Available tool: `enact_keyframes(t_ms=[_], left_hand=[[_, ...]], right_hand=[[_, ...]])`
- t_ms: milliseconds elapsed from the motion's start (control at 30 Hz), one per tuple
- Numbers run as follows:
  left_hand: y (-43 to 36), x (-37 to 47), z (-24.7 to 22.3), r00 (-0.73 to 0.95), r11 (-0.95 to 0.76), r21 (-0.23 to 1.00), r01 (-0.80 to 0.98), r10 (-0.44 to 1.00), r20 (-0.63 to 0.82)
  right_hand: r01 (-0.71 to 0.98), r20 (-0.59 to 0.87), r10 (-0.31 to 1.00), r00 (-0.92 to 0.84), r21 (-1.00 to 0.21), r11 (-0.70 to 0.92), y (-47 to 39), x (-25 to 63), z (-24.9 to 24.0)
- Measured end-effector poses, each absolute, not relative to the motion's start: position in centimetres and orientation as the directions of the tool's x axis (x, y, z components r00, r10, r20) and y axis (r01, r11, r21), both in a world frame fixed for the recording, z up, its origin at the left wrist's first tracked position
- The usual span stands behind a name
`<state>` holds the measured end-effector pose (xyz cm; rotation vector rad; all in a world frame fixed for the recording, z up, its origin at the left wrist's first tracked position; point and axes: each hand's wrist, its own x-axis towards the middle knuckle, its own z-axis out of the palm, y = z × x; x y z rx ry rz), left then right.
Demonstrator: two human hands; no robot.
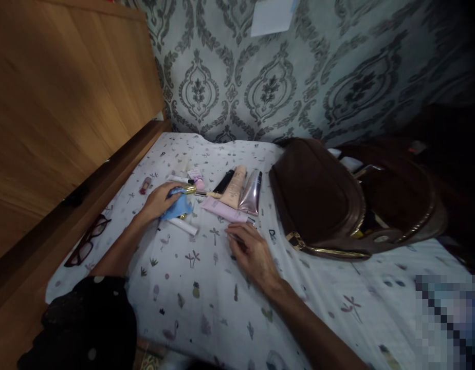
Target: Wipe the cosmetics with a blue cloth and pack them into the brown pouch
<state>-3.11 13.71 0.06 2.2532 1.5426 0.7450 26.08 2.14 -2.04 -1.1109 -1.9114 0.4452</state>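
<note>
My left hand (160, 199) is closed on a blue cloth (178, 206), whose lower part hangs over a white tube (184, 226). Just past its fingers shows a gold-coloured cylinder (189, 189); I cannot tell whether the hand grips it too. My right hand (253, 252) is curled above the sheet with thumb and fingers together; what they hold, if anything, is hidden. Close beyond it lies a lilac tube (224, 209). Behind that are a beige tube (233, 187), a shiny pinkish tube (252, 193) and a black tube (224, 181).
A brown leather bag (314, 200) with a gold zip stands open on the right of the patterned sheet (206, 308). Glasses (87, 240) and a small red bottle (145, 185) lie at the left. A wooden panel (75, 77) borders the left side; a papered wall (237, 77) rises behind.
</note>
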Motion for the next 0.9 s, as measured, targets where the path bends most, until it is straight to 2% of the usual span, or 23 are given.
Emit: enact_keyframes(t_ms=[100,200,267,367,467,567,733,833,900], left_hand=[[13.6,-3.4,0.2,0.306,-0.411,0.589,0.696,0.912,0.275],[13.4,-3.3,0.5,0.250,-0.357,0.547,0.757,0.932,0.262],[13.2,-2.7,0.9,0.181,-0.283,0.426,0.859,0.947,0.265],[13.1,-1.2,2.2,0.155,-0.207,0.166,0.964,0.947,0.283],[13.6,0.7,3.7,0.264,-0.267,-0.026,0.963,0.929,0.260],[15.0,2.1,4.5,0.411,-0.394,-0.122,0.911,0.889,0.200],[17.5,3.7,4.4,0.593,-0.579,-0.153,0.801,0.802,0.073],[18.5,4.1,3.9,0.581,-0.578,-0.089,0.811,0.814,0.006],[19.1,4.1,3.6,0.559,-0.560,0.007,0.829,0.829,0.027]], right_hand=[[0.519,0.497,0.834,-0.239,-0.661,0.542,2.2,26.1,-2.0],[0.515,0.493,0.836,-0.240,-0.666,0.540,2.2,26.2,-2.0],[0.515,0.487,0.841,-0.235,-0.672,0.532,2.2,26.2,-2.0],[0.510,0.482,0.845,-0.231,-0.680,0.527,2.2,26.2,-2.1],[0.498,0.487,0.840,-0.238,-0.682,0.536,2.1,26.2,-2.0],[0.492,0.493,0.835,-0.244,-0.679,0.545,2.1,26.3,-1.9],[0.496,0.498,0.832,-0.244,-0.674,0.548,2.0,26.4,-1.8],[0.510,0.499,0.832,-0.244,-0.664,0.547,1.8,26.4,-1.8],[0.512,0.491,0.837,-0.241,-0.668,0.540,1.7,26.4,-1.9]])
